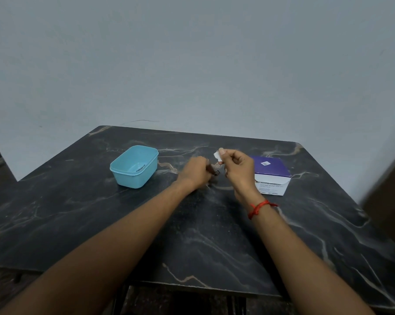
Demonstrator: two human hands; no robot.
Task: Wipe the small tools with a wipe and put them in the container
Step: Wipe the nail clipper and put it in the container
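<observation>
Just beside the wipe (218, 156) pinched by the right hand (237, 165), the left hand (197, 170) clutches a small tool (215, 172).

A dark, veined stone table (214, 235) is being backed by a plain pale wall (192, 64). A purple-and-white carton (272, 176) is being supported near the table's far right corner. A brown panel (389, 201) is being shown beside the right edge.

Dark marble-patterned counter (205, 235) with pale veins and rounded far corners, light blue open container (132, 176) standing on its far left part, purple and white box (271, 170) on its far right part, the two well apart
</observation>
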